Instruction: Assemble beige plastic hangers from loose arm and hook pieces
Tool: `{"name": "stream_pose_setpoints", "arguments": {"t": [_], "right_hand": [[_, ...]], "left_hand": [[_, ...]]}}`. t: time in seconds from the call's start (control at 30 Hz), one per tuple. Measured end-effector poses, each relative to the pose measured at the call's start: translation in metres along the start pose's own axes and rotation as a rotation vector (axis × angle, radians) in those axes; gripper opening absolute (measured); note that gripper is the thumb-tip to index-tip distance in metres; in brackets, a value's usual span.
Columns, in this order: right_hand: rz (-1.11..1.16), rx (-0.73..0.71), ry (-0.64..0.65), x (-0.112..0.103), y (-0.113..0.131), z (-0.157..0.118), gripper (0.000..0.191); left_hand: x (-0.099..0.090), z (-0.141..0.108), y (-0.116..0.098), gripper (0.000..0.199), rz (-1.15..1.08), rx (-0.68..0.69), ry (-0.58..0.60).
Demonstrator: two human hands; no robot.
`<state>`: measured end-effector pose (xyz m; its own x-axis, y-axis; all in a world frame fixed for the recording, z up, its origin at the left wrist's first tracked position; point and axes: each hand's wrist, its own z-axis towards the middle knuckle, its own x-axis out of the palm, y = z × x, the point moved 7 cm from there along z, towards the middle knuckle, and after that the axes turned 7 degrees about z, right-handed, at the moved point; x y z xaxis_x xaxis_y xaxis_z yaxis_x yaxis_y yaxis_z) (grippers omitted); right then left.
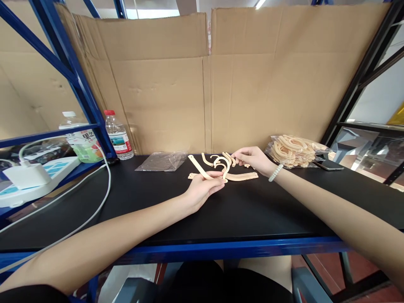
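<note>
My left hand (205,187) is closed around a beige hanger piece (199,166), a straight arm slanting up to the left with a curved hook (227,166) at its right end. Just behind it, two or so long beige hanger arms (243,176) lie on the black tabletop. My right hand (251,159), a pale beaded bracelet on its wrist, reaches over small curved beige parts (226,156). Its thumb and fingers are pinched together at the right edge of these parts; what is between them is too small to make out.
A clear bag of beige hanger parts (292,149) lies to the right, beside a dark phone (330,164). At the left are a flat clear plastic bag (162,161), a red-capped bottle (118,136), a power strip (58,170) and a white cable (109,181). Cardboard (167,92) walls off the back.
</note>
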<state>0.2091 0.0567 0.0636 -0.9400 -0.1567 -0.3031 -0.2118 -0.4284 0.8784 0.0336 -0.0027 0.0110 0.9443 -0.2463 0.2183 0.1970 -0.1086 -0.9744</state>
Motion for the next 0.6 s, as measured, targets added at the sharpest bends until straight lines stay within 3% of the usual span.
{"name": "stream_pose_setpoints", "arguments": {"t": [0.13,0.27,0.37,0.47,0.6], "right_hand": [[-0.715,-0.2,0.204,0.01,-0.005,0.025,0.013],[-1.014,-0.26,0.324,0.027,-0.026,0.038,0.017],[-1.083,-0.297,0.319,0.033,-0.034,0.042,0.015],[-1.001,-0.312,0.283,0.032,-0.032,0.045,0.013],[-0.675,-0.259,0.037,0.01,-0.017,0.047,0.014]], "left_hand": [[-0.001,0.002,0.0,0.011,-0.01,-0.013,0.012],[-0.003,0.004,0.0,0.013,-0.041,-0.014,0.003],[-0.004,0.005,0.0,0.013,-0.063,-0.016,0.009],[-0.004,0.006,0.001,0.012,-0.085,-0.016,0.013],[-0.003,0.007,0.001,0.012,-0.114,-0.01,0.027]]}}
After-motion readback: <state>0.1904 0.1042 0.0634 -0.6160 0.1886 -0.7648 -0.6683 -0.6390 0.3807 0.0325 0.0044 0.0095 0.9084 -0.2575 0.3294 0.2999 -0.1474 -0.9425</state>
